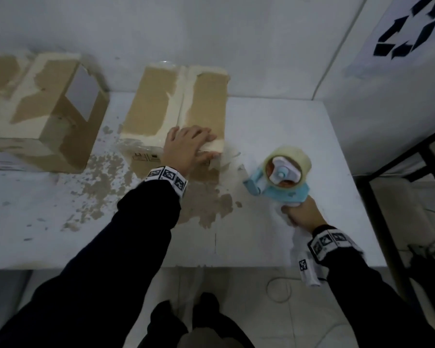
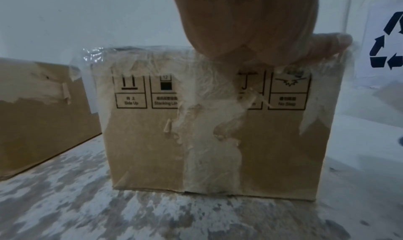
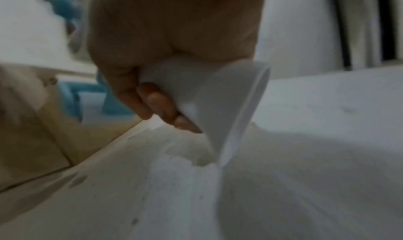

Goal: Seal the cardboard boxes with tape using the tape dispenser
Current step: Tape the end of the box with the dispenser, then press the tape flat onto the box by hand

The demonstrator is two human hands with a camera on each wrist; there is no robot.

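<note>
Head view — left hand (image 1: 186, 144) lies flat on the near box (image 1: 178, 106), beside it right hand (image 1: 299, 214) grips the tape dispenser (image 1: 279, 174). Left wrist — fingers straight over the top edge. Right wrist — blurred, fist round the handle; rub tape firmly.

My feeds are dim and grey-blue, lit flat with only faint shadows. On the head view I see lines bow toward the edges, and the worktop (image 1: 274, 126) looks washed out. My left wrist view is fairly sharp on the cardboard box (image 2: 152, 149), with a little glare on crinkled tape (image 2: 92, 56). My right wrist view is smeared with blur throughout.
</note>
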